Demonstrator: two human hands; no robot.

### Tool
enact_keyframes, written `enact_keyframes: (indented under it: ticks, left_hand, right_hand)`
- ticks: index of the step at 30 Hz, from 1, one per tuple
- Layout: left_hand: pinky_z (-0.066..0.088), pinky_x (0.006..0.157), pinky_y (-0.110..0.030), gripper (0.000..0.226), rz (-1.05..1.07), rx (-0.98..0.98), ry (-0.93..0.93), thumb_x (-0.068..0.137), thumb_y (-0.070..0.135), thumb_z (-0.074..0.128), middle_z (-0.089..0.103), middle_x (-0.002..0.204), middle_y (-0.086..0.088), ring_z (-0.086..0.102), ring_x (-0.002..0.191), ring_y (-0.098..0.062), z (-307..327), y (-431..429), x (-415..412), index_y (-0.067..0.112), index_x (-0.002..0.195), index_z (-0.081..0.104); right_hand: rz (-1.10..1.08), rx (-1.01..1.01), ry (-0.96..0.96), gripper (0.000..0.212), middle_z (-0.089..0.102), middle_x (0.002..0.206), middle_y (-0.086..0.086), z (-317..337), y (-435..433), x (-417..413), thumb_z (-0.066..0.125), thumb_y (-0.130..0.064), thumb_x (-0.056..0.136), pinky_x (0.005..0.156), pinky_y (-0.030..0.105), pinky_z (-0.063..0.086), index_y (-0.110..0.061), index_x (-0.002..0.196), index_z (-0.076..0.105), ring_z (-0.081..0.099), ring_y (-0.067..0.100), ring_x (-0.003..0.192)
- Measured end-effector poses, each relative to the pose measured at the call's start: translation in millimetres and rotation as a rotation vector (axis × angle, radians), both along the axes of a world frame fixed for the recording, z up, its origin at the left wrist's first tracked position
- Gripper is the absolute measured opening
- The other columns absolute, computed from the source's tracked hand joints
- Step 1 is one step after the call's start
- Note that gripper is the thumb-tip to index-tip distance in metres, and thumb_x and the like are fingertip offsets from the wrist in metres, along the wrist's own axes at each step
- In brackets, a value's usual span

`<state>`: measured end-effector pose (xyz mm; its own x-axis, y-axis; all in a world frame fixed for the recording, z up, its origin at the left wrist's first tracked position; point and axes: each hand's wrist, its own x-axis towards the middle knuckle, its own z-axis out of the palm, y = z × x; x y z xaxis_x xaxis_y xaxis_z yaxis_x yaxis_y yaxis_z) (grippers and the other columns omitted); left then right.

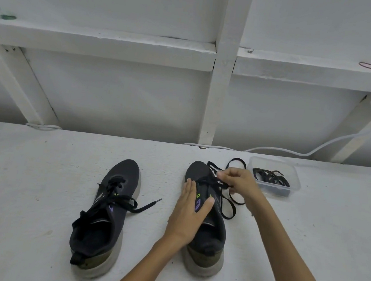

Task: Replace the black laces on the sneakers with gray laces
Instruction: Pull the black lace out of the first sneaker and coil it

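Sneakers (107, 203) two, box (266, 163) one; right hand (240, 180) pinches lace (238, 159)

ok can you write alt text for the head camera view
A person's right hand pinches the black lace of the right sneaker while the left hand presses flat on that shoe. The left sneaker sits beside it on a white table, still laced, and a clear plastic box of coiled laces stands at the right.

Soft, even, rather dim light falls on the white painted surface (37, 193), with only faint shadows there. Wide-angle bending curves the edges; focus is sharp throughout, without glare.
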<state>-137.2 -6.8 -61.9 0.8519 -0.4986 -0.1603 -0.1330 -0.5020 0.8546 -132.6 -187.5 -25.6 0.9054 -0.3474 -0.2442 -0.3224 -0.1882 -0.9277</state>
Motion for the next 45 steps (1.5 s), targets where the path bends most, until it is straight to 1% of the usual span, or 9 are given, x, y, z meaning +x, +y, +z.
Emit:
enact_keyframes:
  ticks: [6,17,21,23,28,33,38,42,45]
  left_hand:
    - [0.003,0.119,-0.026,0.079,-0.001,-0.003,0.004,0.095,0.058,0.040,-0.008,0.161,0.016,-0.008,0.145,0.004,0.2,-0.1,0.1,0.024,0.155,0.000]
    - [0.005,0.121,-0.029,0.081,0.007,0.004,0.012,0.094,0.060,0.039,-0.009,0.161,0.015,-0.007,0.146,0.002,-0.1,0.3,-0.8,0.025,0.155,-0.001]
    - [0.004,0.120,-0.027,0.080,0.009,-0.001,0.005,0.095,0.059,0.039,-0.008,0.161,0.015,-0.007,0.146,0.002,0.0,-0.6,-0.7,0.024,0.155,0.000]
    - [0.005,0.120,-0.028,0.079,0.011,0.006,0.000,0.095,0.058,0.039,-0.009,0.161,0.015,-0.007,0.146,0.002,0.3,-0.8,-0.7,0.024,0.155,0.000]
    - [0.005,0.119,-0.027,0.078,0.008,0.001,0.005,0.096,0.057,0.039,-0.008,0.161,0.014,-0.008,0.146,0.001,3.1,-0.8,-1.4,0.024,0.155,0.000]
    - [0.004,0.119,-0.028,0.079,-0.001,0.006,0.010,0.095,0.058,0.038,-0.009,0.161,0.015,-0.008,0.146,0.002,4.6,0.1,-2.1,0.024,0.155,-0.001]
    - [0.007,0.119,-0.028,0.079,0.009,0.014,0.000,0.095,0.058,0.040,-0.006,0.162,0.015,-0.005,0.147,0.000,2.6,0.5,-0.7,0.026,0.155,0.001]
    - [0.015,0.116,-0.026,0.073,0.010,-0.035,-0.120,0.092,0.059,0.048,0.008,0.161,0.016,0.007,0.147,-0.002,5.7,3.1,7.0,0.036,0.153,0.014]
    - [0.034,0.107,-0.029,0.053,-0.007,0.047,-0.288,0.089,0.066,0.042,0.033,0.149,0.017,0.029,0.137,-0.004,15.1,1.3,21.5,0.041,0.136,0.049]
  right_hand:
    - [-0.160,0.147,-0.182,0.020,0.049,0.062,0.006,21.6,-23.1,5.1,0.059,-0.013,0.096,0.048,0.022,0.036,-0.006,0.077,0.058,0.044,0.015,0.050]
    - [-0.352,0.678,-0.395,0.012,0.057,0.074,0.002,15.9,-30.1,22.0,0.058,-0.020,0.096,0.052,0.017,0.047,-0.008,0.093,0.059,0.054,0.008,0.057]
    - [-0.129,0.299,-0.034,0.030,0.063,0.086,0.002,-4.6,-17.7,6.0,0.071,-0.033,0.085,0.057,0.024,0.044,-0.009,0.102,0.065,0.052,0.011,0.062]
    - [-0.012,0.174,0.068,0.027,0.062,0.076,0.001,-15.6,-6.7,-3.6,0.077,-0.031,0.080,0.057,0.024,0.040,-0.010,0.095,0.069,0.049,0.011,0.058]
    - [-0.014,0.082,-0.059,0.023,0.056,0.058,0.001,-19.0,10.3,-5.0,0.074,-0.016,0.085,0.048,0.019,0.037,-0.005,0.074,0.057,0.049,0.009,0.049]
    - [-0.065,0.142,-0.056,0.019,0.060,0.072,0.009,-18.0,12.7,5.1,0.052,-0.011,0.099,0.050,0.024,0.048,-0.005,0.081,0.052,0.055,0.016,0.055]
    - [-0.117,0.145,-0.091,0.019,0.060,0.069,0.006,-23.0,19.4,3.8,0.052,-0.013,0.100,0.047,0.021,0.047,-0.006,0.082,0.053,0.054,0.012,0.052]
    - [-0.055,0.169,-0.132,0.015,0.062,0.073,0.008,-24.7,16.6,-3.5,0.067,-0.011,0.091,0.053,0.020,0.049,0.003,0.091,0.062,0.057,0.015,0.060]
    - [-0.003,0.121,-0.136,0.010,0.063,0.072,0.006,-24.9,16.6,-9.3,0.072,-0.010,0.086,0.061,0.014,0.050,-0.007,0.078,0.067,0.061,0.007,0.064]
